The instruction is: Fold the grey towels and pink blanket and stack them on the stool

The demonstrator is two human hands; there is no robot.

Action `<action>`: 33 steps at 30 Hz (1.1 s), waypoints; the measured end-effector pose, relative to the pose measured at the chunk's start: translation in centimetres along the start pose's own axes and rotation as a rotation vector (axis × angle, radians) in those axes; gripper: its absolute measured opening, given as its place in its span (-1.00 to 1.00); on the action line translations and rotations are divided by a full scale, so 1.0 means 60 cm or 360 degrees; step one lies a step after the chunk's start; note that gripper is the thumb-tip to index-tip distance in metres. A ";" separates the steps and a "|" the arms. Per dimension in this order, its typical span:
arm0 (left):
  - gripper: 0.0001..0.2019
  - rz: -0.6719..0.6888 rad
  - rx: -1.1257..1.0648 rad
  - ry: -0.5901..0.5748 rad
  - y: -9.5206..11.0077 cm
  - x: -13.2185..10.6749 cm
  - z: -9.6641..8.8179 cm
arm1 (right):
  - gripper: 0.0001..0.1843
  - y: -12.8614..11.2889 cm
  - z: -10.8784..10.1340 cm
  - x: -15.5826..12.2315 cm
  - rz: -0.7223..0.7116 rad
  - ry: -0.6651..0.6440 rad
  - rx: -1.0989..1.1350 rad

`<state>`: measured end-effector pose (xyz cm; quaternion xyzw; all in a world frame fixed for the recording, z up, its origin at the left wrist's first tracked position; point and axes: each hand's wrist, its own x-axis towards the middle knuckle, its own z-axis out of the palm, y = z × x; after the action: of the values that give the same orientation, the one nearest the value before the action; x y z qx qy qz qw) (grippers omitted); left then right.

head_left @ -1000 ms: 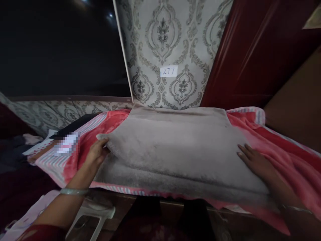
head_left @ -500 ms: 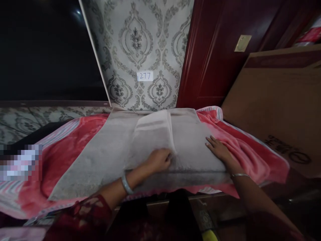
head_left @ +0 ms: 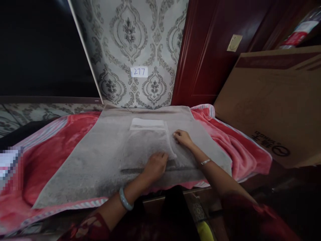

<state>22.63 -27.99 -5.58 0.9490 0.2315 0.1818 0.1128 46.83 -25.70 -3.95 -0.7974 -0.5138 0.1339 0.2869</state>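
A grey plush cloth [head_left: 85,157] lies spread over a red blanket [head_left: 57,140]. In its middle sits a folded grey piece [head_left: 147,144] with a pale strip along its far end; whether it is part of the larger cloth I cannot tell. My left hand [head_left: 155,165], fingers curled down, grips the folded piece near its close right corner. Just right of the folded piece, my right hand [head_left: 183,138] rests low over the grey cloth with its fingers drawn together. What its fingertips hold, if anything, is hidden.
A large cardboard box [head_left: 271,110] leans at the right, with a bottle [head_left: 299,33] behind it. At the upper left is a dark screen [head_left: 42,50]. Patterned wallpaper [head_left: 155,43] and a dark red door [head_left: 205,50] stand behind the cloth.
My right hand has moved left and away from me, from the cloth's right side to beside the folded piece, its spread fingers closing. The folded piece's raised far end now lies flatter.
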 end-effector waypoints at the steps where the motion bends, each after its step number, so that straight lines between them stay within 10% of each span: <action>1: -0.74 0.0035 0.0056 -0.0010 0.001 -0.004 0.002 | -0.76 -0.018 0.014 0.013 0.0026 -0.0013 0.0010; 11: -0.77 0.0285 0.0560 0.0256 -0.017 -0.040 0.013 | -0.61 -0.090 0.057 0.119 0.0126 0.0168 -0.0130; 21: -0.82 0.0290 0.0616 0.0290 0.004 -0.034 0.050 | -0.52 -0.058 0.079 0.100 0.0013 0.0247 -0.0249; 33: -0.61 -0.0041 0.0542 0.0412 -0.084 -0.153 -0.060 | -0.31 -0.035 0.079 0.087 -0.0068 0.0207 -0.0256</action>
<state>11.61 -27.54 -6.48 0.9201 0.2836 0.2590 -0.0776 45.15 -18.83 -6.07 -0.8137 -0.5200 0.0340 0.2573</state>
